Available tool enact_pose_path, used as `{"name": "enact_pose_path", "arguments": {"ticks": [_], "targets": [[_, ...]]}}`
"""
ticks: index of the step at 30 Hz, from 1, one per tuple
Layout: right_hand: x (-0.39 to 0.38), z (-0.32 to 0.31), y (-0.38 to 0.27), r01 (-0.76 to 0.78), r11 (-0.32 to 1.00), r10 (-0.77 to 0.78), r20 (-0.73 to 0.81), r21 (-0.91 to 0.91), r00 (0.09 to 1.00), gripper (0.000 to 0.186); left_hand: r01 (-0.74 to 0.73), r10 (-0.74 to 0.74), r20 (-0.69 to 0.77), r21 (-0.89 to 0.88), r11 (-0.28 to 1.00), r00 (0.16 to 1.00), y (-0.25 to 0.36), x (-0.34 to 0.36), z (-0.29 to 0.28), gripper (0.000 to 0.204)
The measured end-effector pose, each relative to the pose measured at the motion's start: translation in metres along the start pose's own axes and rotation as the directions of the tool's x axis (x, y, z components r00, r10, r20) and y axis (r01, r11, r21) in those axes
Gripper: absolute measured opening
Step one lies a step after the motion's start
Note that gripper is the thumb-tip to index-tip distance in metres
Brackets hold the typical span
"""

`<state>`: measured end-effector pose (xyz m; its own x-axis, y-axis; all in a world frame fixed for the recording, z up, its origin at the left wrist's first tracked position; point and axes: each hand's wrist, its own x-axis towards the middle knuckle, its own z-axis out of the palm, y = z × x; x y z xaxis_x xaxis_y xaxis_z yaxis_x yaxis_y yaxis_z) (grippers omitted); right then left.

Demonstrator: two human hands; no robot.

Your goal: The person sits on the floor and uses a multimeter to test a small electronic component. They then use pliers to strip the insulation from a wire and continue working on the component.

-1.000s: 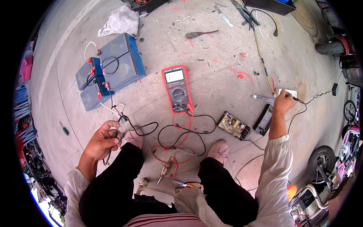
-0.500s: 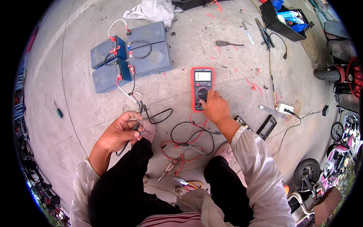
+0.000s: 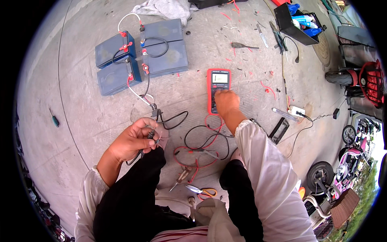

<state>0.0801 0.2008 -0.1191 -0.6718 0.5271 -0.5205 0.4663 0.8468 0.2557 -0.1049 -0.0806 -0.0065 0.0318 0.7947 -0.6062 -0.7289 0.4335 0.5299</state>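
Head view, from my remote seat. The red-and-black handheld multimeter (image 3: pixel 219 80) is on the grey concrete floor (image 3: pixel 246 60), ahead of the person's feet and to the right of four blue-grey box-shaped batteries (image 3: pixel 167 58). Whether it lies flat or leans on a stand, I cannot tell.

My right hand (image 3: pixel 227 101) is at the meter's front, fingers bent and close together over the dial region. The hand hides the contact, so I cannot tell whether the fingertips pinch the dial. My left hand (image 3: pixel 135 139) pinches a dark cable end (image 3: pixel 150 135) between thumb and bent fingers, above the pink shoe (image 3: pixel 163 139); fine bare-looking strands stick out past the thumb.

Handling, my estimate: the meter is light and rigid, with a rim that should grip well – best held by both long sides, clear of the display, which I judge its fragile part. The cable end I rate light and springy, its strands easily bent; hold it on the thick dark sleeve.

Appearance: upright rectangle, rounded corners, red border, dark face, pale lit-looking display near the top. Red and black test leads (image 3: pixel 185 139) loop loosely over the concrete below it – soft, tangled coils.
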Motion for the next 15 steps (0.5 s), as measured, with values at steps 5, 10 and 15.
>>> {"name": "enact_pose_path", "arguments": {"ticks": [5,10,15], "targets": [[0.006,-0.005,0.001,-0.095,0.980,0.070,0.142,0.177,0.987,0.021,-0.014,0.016,0.046,-0.029,0.999,0.999,-0.001,-0.004,-0.011,0.044],[0.003,-0.016,-0.005,-0.336,0.853,0.250,0.253,0.399,0.935,0.032,-0.027,0.028,0.020,-0.027,0.999,0.999,-0.001,-0.005,-0.013,0.044],[-0.001,-0.020,-0.009,-0.536,0.598,0.422,0.335,0.596,0.843,0.040,-0.039,0.041,0.042,-0.049,0.998,0.998,-0.003,-0.004,-0.016,0.043]]}}
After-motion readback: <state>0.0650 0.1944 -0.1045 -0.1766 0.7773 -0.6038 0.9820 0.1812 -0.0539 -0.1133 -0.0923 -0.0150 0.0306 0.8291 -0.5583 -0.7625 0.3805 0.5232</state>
